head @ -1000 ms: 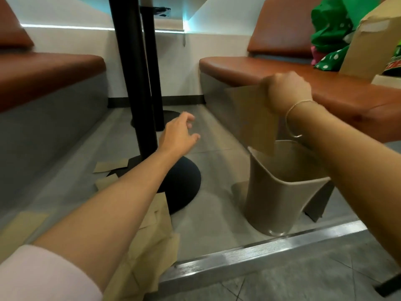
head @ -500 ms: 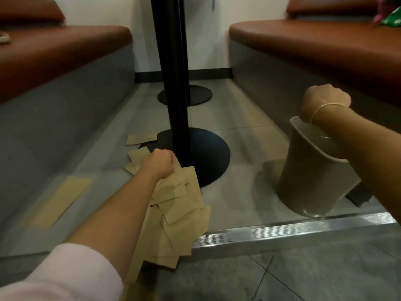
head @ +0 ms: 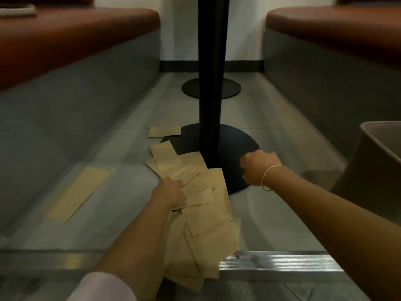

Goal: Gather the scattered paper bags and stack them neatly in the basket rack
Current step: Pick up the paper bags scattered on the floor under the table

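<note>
My left hand (head: 170, 193) grips edge of paper bag pile (head: 199, 205) on floor, beside black table base (head: 236, 146). My right hand (head: 259, 167) hovers over base, fingers curled, empty. Loose bag (head: 79, 193) lies well left. Basket (head: 377, 161) stands far right, apart from pile.
</note>
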Tool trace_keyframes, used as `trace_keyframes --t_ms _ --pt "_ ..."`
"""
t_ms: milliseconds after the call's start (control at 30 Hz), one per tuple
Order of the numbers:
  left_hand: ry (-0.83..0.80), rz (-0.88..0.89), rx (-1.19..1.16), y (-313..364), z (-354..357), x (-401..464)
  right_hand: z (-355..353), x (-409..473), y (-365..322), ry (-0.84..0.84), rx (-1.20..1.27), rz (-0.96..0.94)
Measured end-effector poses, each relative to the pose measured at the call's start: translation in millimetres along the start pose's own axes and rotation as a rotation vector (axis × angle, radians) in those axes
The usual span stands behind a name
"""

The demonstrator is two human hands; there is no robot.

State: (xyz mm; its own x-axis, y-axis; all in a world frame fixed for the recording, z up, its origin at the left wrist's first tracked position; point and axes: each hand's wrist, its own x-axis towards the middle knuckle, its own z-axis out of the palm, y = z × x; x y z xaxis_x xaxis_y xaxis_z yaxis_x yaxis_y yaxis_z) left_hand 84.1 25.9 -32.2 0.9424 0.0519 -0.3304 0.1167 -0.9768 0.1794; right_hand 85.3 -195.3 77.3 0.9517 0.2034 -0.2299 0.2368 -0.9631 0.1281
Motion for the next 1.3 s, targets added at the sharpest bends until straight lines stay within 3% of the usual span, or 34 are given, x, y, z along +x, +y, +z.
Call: trace_keyframes --t_ms 100,367,600,800,967,1167,1300 --pt "-0.08 0.041 0.001 -3 16 15 19 10 -11 -0.049 -0.019 -0.05" --pt "-0.11 0.104 0.155 -4 41 45 49 34 -19 -0.139 0.015 -0.073" --pt "-0.001 0.129 0.475 2 46 52 77 52 -30 -0.15 0.029 -0.112" --pt "0.035 0.099 0.408 6 42 54 83 55 -36 -0.13 0.036 -0.136" --pt "0.081 0.107 0.22 -2 35 60 90 66 -57 -0.072 0.116 -0.149" --pt "0.128 0.095 0.396 -7 30 76 115 86 -95 0.058 0.135 -0.253" --pt "0.115 0.079 0.234 -7 28 83 132 102 -112 0.085 0.085 -0.327"
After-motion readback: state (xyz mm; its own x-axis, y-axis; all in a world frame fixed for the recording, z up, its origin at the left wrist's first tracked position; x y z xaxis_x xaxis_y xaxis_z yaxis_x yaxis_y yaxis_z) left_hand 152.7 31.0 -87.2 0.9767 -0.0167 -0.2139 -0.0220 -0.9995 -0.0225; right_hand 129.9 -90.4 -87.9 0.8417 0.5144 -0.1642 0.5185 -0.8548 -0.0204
